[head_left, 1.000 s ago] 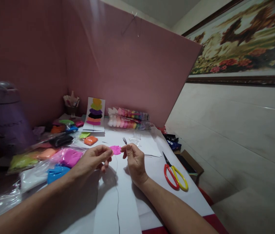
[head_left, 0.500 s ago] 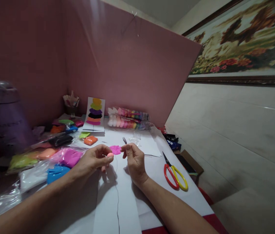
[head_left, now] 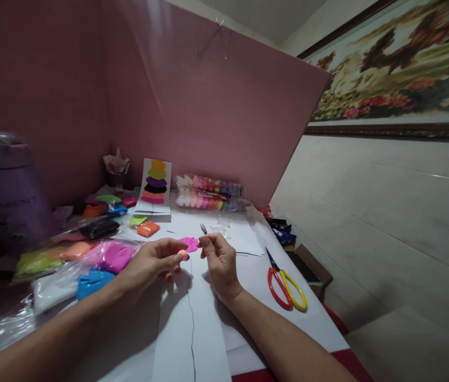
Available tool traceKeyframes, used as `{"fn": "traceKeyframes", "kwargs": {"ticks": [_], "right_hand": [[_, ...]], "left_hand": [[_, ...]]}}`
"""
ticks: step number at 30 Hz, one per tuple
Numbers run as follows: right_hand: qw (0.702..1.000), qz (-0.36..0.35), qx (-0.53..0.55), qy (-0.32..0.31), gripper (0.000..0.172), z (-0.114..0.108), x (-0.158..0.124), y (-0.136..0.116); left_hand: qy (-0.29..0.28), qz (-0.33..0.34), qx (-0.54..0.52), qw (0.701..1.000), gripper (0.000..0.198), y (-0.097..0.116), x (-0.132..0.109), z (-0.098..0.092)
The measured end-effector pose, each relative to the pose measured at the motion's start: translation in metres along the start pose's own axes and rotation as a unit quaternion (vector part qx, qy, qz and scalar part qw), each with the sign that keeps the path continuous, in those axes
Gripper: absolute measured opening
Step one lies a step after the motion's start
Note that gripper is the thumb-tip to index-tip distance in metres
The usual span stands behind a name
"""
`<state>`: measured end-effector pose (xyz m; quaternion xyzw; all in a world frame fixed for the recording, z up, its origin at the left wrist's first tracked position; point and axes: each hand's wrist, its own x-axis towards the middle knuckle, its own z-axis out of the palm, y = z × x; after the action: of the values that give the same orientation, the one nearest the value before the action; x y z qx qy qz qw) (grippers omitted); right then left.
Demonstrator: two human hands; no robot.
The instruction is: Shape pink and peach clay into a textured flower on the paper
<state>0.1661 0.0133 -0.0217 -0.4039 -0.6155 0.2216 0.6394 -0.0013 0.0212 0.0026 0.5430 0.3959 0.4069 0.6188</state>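
My left hand (head_left: pixel 155 261) is closed, pinching a small ball of salmon-pink clay (head_left: pixel 183 255) between thumb and fingers. Just beyond it, a textured magenta clay patch (head_left: pixel 190 244) lies at the top of a dark curving line on a white paper strip (head_left: pixel 208 339). At the patch's right edge, my right hand (head_left: pixel 220 260) has thumb and index finger pressed together; whatever sits between them is too small to make out. Behind these fingers show the tines of a small fork (head_left: pixel 203 228); its handle is hidden, so I cannot tell whether the hand touches it.
Red-and-yellow-handled scissors (head_left: pixel 285 286) lie to the right. Clay packets (head_left: pixel 116 257) in several colours crowd the left, beside a purple bottle (head_left: pixel 5 196). At the back stand a card with coloured clay bands (head_left: pixel 155 185) and bagged clay (head_left: pixel 208 193).
My left hand and the salmon-pink ball have shifted slightly right, closer to the magenta patch. The right fingertips have moved a little; the fork tines look unmoved.
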Motion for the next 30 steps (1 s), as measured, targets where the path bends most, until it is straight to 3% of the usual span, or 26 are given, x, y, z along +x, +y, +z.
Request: {"fn": "traceKeyframes", "kwargs": {"ticks": [11,30], "right_hand": [[1.0,0.015,0.006,0.013,0.004,0.0019,-0.0002,0.0019],[0.999,0.015,0.046,-0.019,0.005,0.0035,-0.0007,-0.0004]], "left_hand": [[-0.017,0.011,0.009,1.0,0.038,-0.0009,0.0002,-0.0003],[-0.021,0.017,0.024,0.999,0.037,-0.0034,0.0028,-0.0016]]}}
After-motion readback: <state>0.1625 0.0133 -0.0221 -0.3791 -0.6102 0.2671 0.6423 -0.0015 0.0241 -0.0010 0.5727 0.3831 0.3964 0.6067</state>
